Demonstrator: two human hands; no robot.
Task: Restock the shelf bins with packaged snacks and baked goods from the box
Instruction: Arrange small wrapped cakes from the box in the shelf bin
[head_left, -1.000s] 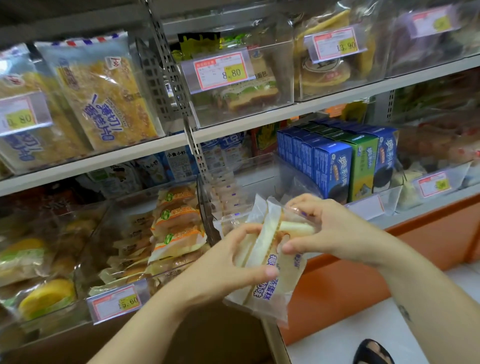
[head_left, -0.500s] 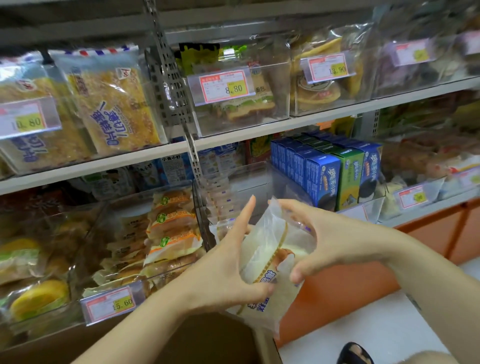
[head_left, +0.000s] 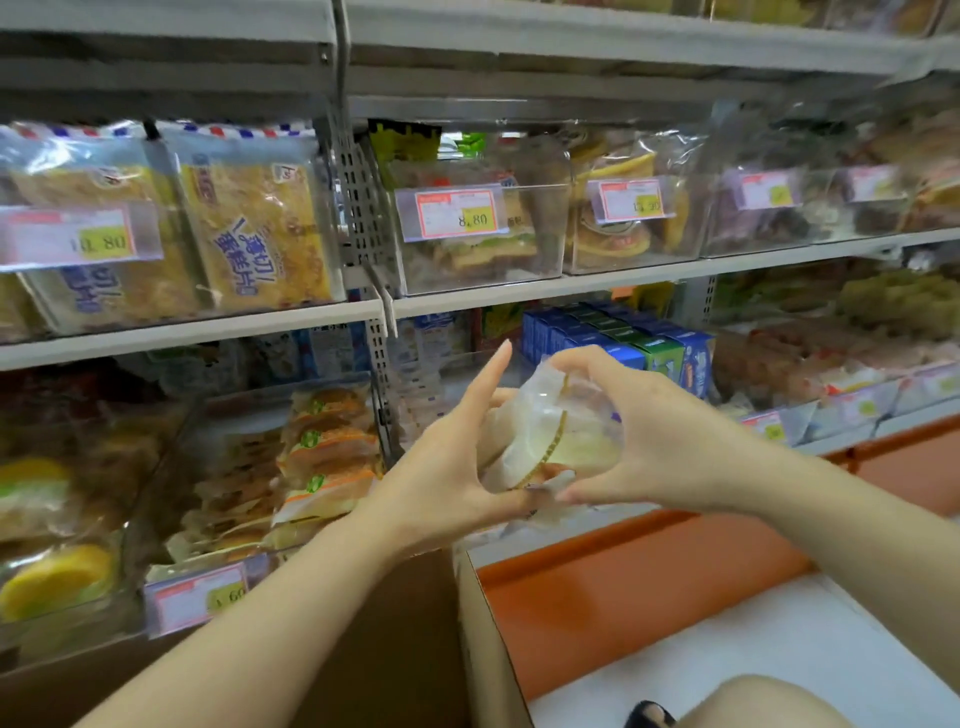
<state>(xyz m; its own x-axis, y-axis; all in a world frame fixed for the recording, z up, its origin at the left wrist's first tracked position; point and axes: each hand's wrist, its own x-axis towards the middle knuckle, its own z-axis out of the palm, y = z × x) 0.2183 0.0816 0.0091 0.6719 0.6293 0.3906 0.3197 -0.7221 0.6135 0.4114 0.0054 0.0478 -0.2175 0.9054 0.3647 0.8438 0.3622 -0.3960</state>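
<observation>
Shelf bins (head_left: 483, 270) of clear plastic line two tiers in front of the person, most of them well filled with bagged cakes and breads behind price tags. Below them, at the bottom of the view, stands the open cardboard box (head_left: 485, 629), its near wall just beside the orange base (head_left: 649, 587) of the shelving. Blue cartons (head_left: 618, 351) sit in a row on the lower tier, right behind the hands.

Above the box and in front of the lower tier, held in the air, is the snack pack (head_left: 550, 441): a pale, soft cake sealed in a puffy, see-through wrapper. It looks light and squashy, so a hard squeeze would likely dent the cake, and the glossy film will probably slide under a loose hold. The crimped ends or the flat sides seem the safest places to take it.

The left hand (head_left: 447, 483) holds it from the side, thumb pinching the lower edge, index finger straight and pointing up. The right hand (head_left: 660, 447) cups the top and far side, its fingers (head_left: 576, 364) curled over the wrapper and its thumb meeting the bottom seam.
</observation>
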